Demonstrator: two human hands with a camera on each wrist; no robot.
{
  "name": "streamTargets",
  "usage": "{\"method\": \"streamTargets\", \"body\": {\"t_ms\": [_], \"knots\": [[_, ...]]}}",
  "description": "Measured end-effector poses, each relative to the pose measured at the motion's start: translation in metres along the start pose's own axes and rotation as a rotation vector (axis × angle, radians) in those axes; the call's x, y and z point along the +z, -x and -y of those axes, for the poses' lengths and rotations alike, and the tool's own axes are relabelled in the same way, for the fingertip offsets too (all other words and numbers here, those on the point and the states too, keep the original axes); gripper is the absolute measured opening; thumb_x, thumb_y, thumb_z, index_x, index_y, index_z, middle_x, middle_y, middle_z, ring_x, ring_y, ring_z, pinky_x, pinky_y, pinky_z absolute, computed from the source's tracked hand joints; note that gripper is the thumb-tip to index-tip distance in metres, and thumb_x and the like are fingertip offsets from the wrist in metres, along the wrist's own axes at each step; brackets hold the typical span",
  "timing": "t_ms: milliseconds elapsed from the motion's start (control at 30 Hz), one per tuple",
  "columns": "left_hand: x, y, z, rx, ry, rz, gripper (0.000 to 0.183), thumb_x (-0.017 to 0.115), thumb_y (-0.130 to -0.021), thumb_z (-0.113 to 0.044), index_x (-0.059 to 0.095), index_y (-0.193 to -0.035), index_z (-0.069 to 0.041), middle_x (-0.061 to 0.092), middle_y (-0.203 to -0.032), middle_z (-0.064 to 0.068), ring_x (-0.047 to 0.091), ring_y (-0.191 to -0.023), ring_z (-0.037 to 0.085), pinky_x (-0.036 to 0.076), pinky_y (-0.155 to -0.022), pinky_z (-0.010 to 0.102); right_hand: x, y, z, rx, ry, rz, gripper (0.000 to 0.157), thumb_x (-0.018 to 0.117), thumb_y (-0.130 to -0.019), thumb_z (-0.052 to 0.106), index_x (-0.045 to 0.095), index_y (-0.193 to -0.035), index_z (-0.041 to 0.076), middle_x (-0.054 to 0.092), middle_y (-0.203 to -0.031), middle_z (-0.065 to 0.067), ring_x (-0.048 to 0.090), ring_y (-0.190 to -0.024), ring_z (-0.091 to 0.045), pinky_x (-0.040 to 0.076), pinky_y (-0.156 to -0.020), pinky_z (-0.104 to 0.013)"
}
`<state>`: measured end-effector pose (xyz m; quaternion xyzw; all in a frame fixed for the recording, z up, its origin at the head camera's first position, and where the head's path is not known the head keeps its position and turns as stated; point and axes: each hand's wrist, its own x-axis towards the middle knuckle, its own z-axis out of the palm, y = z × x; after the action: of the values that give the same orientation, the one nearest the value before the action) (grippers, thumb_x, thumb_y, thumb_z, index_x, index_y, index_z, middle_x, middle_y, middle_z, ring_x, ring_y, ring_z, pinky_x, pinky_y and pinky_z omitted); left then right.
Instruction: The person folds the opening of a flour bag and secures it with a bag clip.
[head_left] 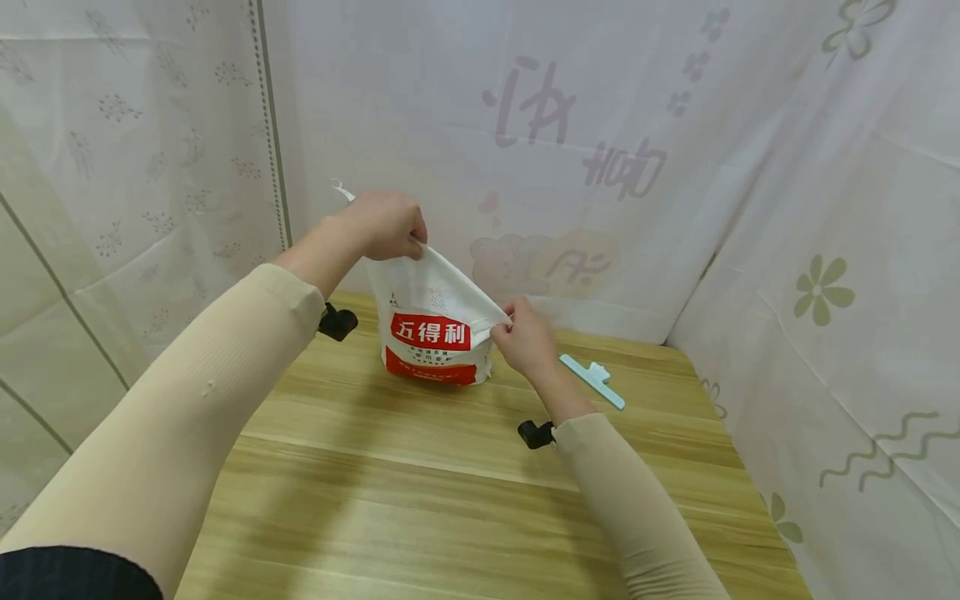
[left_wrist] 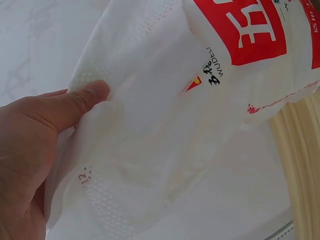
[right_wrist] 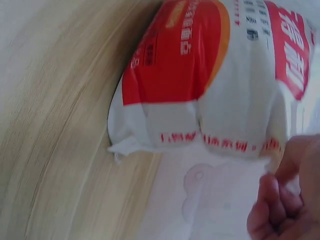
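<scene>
A white and red flour bag (head_left: 431, 354) stands on the wooden table, its slack upper part pulled out between both hands. My left hand (head_left: 386, 225) pinches the top edge at the upper left. In the left wrist view the left thumb (left_wrist: 95, 91) lies on the front of the white plastic, the fingers behind it. Lower down, my right hand (head_left: 527, 337) pinches the right end of the bag's edge. The right wrist view shows the right fingers (right_wrist: 270, 200) curled at the bag's side. A light blue bag clip (head_left: 592, 381) lies on the table, right of the right hand.
The wooden table (head_left: 420, 500) reaches back to a printed pale curtain (head_left: 420, 100). More curtain (head_left: 847, 208) hangs along the right side. A small black device (head_left: 337, 322) sits at the left wrist and another black device (head_left: 536, 433) at the right wrist.
</scene>
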<state>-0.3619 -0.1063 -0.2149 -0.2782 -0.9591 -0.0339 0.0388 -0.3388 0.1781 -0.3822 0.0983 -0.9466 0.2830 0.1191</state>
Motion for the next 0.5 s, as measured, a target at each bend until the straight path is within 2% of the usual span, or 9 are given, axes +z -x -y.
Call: {"method": "streamTargets", "body": {"t_ms": [100, 200, 367, 500], "knots": [[0.001, 0.002, 0.002, -0.005, 0.014, -0.001, 0.026, 0.075, -0.104, -0.021, 0.082, -0.125, -0.006, 0.079, -0.128, 0.014, 0.074, -0.114, 0.032, 0.062, -0.102, 0.050, 0.005, 0.000, 0.007, 0.014, 0.053, -0.044, 0.027, 0.063, -0.098, 0.016, 0.058, -0.120, 0.002, 0.073, -0.107, -0.018, 0.066, -0.085, -0.033, 0.057, -0.071, -0.044], [0.002, 0.003, 0.003, -0.003, 0.025, 0.000, 0.027, 0.075, -0.105, -0.021, 0.081, -0.126, -0.006, 0.079, -0.129, 0.014, 0.074, -0.115, 0.032, 0.062, -0.102, 0.050, 0.006, 0.001, 0.009, 0.015, 0.049, -0.049, 0.027, 0.061, -0.098, 0.015, 0.057, -0.121, 0.001, 0.072, -0.108, -0.020, 0.066, -0.088, -0.035, 0.058, -0.075, -0.047], [0.001, 0.002, 0.003, -0.002, 0.031, 0.007, 0.027, 0.074, -0.105, -0.021, 0.081, -0.127, -0.007, 0.079, -0.131, 0.014, 0.074, -0.115, 0.032, 0.061, -0.103, 0.051, -0.005, 0.001, 0.000, 0.009, -0.077, 0.049, 0.030, 0.062, -0.099, 0.018, 0.060, -0.126, 0.005, 0.074, -0.112, -0.016, 0.069, -0.091, -0.031, 0.056, -0.072, -0.040], [-0.001, 0.001, 0.002, -0.006, 0.035, 0.015, 0.027, 0.074, -0.105, -0.020, 0.081, -0.127, -0.006, 0.079, -0.130, 0.014, 0.074, -0.114, 0.031, 0.062, -0.102, 0.050, -0.015, -0.001, -0.006, -0.016, -0.145, 0.124, 0.034, 0.063, -0.104, 0.024, 0.065, -0.135, 0.010, 0.076, -0.126, -0.014, 0.075, -0.105, -0.030, 0.059, -0.076, -0.036]]}}
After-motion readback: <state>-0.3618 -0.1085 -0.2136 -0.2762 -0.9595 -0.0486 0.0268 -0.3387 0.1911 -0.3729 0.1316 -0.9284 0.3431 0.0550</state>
